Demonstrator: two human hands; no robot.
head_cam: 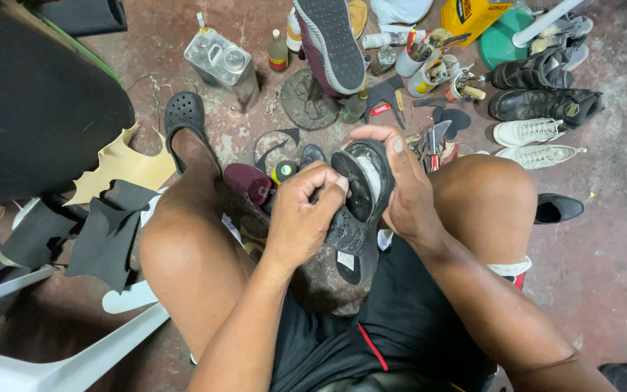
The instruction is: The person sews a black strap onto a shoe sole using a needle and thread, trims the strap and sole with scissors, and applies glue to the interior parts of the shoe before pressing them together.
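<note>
– The black shoe [361, 210], where is it exactly?

– Held up between the person's bare knees, above the floor [604, 261], heel end tipped upward so the worn inside of the heel faces the camera. The left hand [302, 218] is curled around its left side, fingers pressed together against the heel's rim. The right hand [404, 185] wraps the other side, its forefinger arched over the top edge and the thumb tucked behind, so both are closed on the shoe

– What sits around it?

– Just past the knees a maroon shoe [328, 43] is mounted sole-up on a metal stand [308, 101]. Left of that stand a metal can [223, 65] and a small brown bottle [278, 52]. Towards the floor's far right edge are cups of tools [429, 69], a yellow tin [473, 14] and a row of black boots [542, 87] and white sneakers [535, 141]. The left foot wears a black clog [184, 116]

– Anything in the way?

– Beneath the hands a second maroon shoe [250, 181] and a small green-capped tube [283, 171] lie just beside the left wrist, and scissors [433, 141] lie behind the right hand. Black and tan leather scraps [110, 196] spread near the left knee, beside a white plastic chair [59, 363] at the near left corner
</note>
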